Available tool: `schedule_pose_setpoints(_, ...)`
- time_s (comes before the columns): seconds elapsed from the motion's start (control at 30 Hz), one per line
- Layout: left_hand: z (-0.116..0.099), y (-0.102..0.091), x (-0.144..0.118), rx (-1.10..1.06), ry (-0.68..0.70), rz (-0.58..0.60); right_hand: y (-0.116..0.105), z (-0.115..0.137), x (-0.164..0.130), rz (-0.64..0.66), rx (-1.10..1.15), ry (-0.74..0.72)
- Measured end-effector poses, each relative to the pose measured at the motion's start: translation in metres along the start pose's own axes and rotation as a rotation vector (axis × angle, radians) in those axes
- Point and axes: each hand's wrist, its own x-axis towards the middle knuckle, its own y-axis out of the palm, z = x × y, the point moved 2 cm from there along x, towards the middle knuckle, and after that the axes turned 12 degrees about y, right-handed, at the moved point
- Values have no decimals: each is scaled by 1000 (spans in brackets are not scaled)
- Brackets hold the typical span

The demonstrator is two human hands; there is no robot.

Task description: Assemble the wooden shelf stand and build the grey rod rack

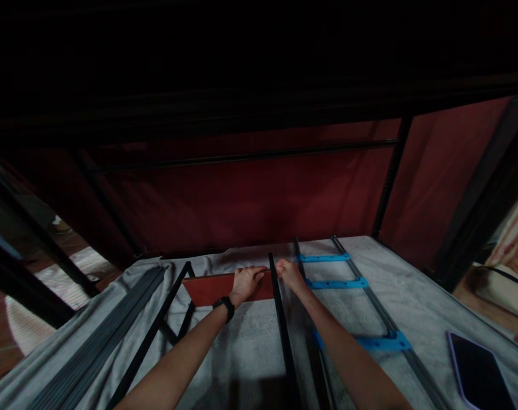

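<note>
Your left hand lies palm down on the red panel, its fingers held together and curled over the panel's far edge near its right end. A black watch sits on that wrist. Your right hand is just beside the left, across the black bar; its fingers are bent and closed at the top of that bar, though you cannot tell from this view whether they pinch the bar or the panel's end.

The red panel lies flat on the grey cloth, running leftward from the bar, its long side across your view. The black bar runs from near your body straight away to the panel's right end, where both hands meet.

Right of your right forearm lies a ladder-like frame: two dark rails joined by three blue crosspieces. Left of the panel, a black angled frame rests on the cloth, and further left a bundle of grey strips lies lengthwise. A phone with a dark screen lies face up at the near right corner of the cloth.

Behind the cloth hangs a dark red fabric wall crossed by black metal posts.
</note>
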Motion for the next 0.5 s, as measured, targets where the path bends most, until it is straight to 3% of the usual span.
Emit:
schedule_pose_setpoints(0.27, -6, -6, -2, 104, 16, 54, 0, 7, -9, -136, -125, 31)
schedule_pose_setpoints(0.5, -6, -5, -5, 91, 42, 30, 4, 5, -15, -189, -195, 63)
